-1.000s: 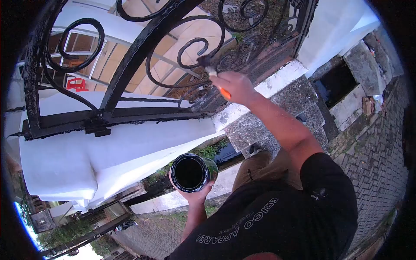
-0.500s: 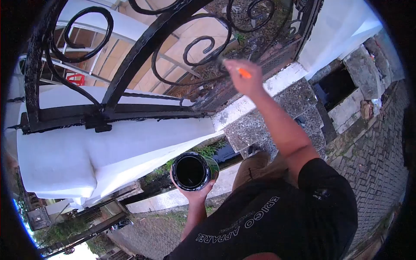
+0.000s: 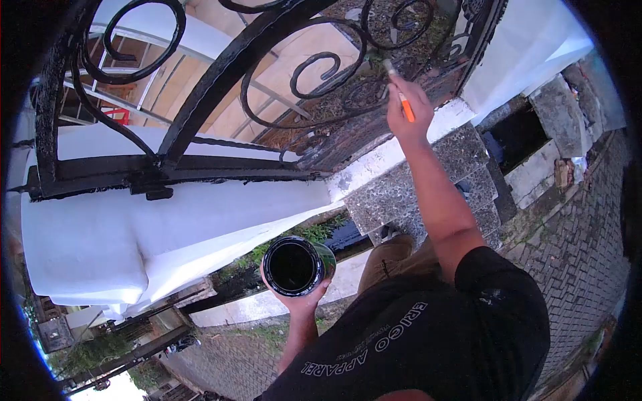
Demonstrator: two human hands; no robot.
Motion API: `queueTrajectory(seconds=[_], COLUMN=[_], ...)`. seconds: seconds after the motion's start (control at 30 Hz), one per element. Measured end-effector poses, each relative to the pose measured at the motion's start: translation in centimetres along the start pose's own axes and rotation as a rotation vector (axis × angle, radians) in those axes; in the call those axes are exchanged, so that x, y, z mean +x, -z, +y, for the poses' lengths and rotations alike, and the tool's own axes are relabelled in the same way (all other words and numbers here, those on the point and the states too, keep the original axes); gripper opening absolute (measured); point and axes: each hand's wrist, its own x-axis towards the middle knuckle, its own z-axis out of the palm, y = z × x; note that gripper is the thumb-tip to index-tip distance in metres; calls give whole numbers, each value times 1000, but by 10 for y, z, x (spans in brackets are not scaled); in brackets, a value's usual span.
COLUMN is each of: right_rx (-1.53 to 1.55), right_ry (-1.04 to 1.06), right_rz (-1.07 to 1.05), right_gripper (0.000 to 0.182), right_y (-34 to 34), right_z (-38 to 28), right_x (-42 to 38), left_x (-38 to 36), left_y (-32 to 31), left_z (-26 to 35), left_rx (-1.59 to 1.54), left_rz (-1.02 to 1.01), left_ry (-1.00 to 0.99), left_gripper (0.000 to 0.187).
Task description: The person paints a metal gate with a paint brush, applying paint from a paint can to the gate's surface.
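My left hand (image 3: 305, 302) is wrapped round a paint can (image 3: 327, 262) from below and the side. The can is uncovered, with dark paint inside and black smears round its rim. A paintbrush (image 3: 406, 108) with an orange handle is gripped in my right hand (image 3: 416, 119), its bristles pointing up and away from me. The brush tip overlaps the scrollwork of the black wrought-iron gate (image 3: 231, 63) in this view, near the curls at its right side. Part of the handle is hidden by my fingers.
A white wall (image 3: 221, 207) runs below the gate, and a white pillar (image 3: 521, 53) stands at the right. Stone steps (image 3: 394, 194) lie under me, with an uncovered drain pit (image 3: 515, 137) beside them. Brick paving (image 3: 582, 234) stretches to the right.
My right hand and the brush have moved right and slightly up, away from the large scroll. My left hand holds the can almost in the same place.
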Motion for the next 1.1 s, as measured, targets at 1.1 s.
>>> queueTrajectory(seconds=[1.1], right_rx=[12], right_ry=[-265], right_rz=[-94], right_gripper=[14], right_y=[4], right_z=[-19], right_x=[-2], left_x=[8], left_y=[-20], left_z=[12], left_rx=[-43], left_rz=[-17], left_ry=[51], left_gripper=[130])
